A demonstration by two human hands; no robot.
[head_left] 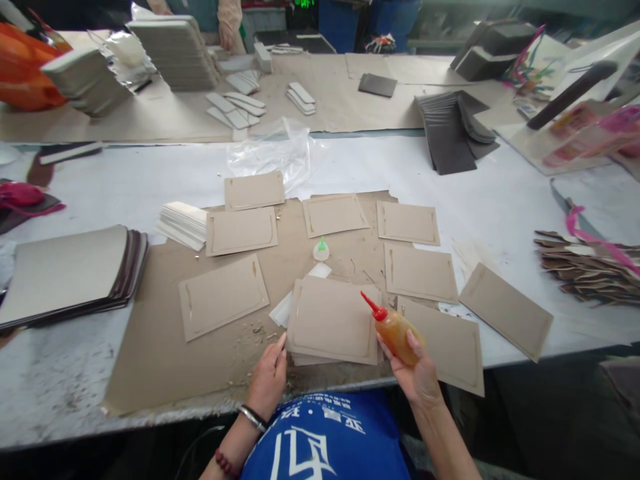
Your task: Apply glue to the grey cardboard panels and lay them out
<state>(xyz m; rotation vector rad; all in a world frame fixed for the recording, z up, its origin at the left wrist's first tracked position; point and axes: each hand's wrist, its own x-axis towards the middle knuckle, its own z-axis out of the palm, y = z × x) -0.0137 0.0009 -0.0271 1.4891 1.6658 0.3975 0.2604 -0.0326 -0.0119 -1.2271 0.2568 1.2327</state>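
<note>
My right hand (415, 373) grips an amber glue bottle (395, 331) with a red nozzle, its tip aimed up-left over a small stack of brown cardboard cards (333, 320) near the table's front edge. My left hand (269, 380) rests at the stack's left edge with fingers curled and a fingertip touching the cardboard. Several single cards with glue lines lie spread around, such as one card (223, 297) to the left and another card (420, 271) to the right. A small white cap with a green tip (321, 249) stands behind the stack.
A large brown sheet (165, 360) covers the white table (500, 200). White card stack (183, 223) and a grey sheet pile (65, 273) lie left; dark sheets (450, 130) far right; a clear plastic bag (273, 153) behind. Another person's hand (229, 23) is at the far table.
</note>
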